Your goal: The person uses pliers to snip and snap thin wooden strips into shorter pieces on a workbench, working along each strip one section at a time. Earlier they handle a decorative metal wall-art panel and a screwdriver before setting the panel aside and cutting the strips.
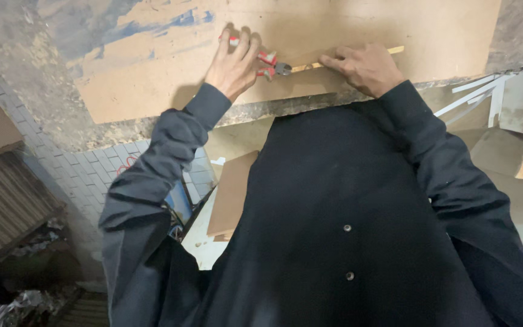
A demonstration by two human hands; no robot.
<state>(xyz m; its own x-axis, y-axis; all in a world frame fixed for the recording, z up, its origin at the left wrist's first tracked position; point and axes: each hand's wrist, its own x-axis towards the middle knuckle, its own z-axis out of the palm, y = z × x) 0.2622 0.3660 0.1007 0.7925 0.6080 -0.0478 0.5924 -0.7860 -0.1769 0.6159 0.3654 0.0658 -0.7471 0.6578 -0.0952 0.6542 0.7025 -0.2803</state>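
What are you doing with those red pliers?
A person in a dark coat leans over a brown board on a rough workbench. The left hand squeezes red-handled pliers, whose tip bites the end of a thin wooden stick. The right hand presses the stick flat against the board.
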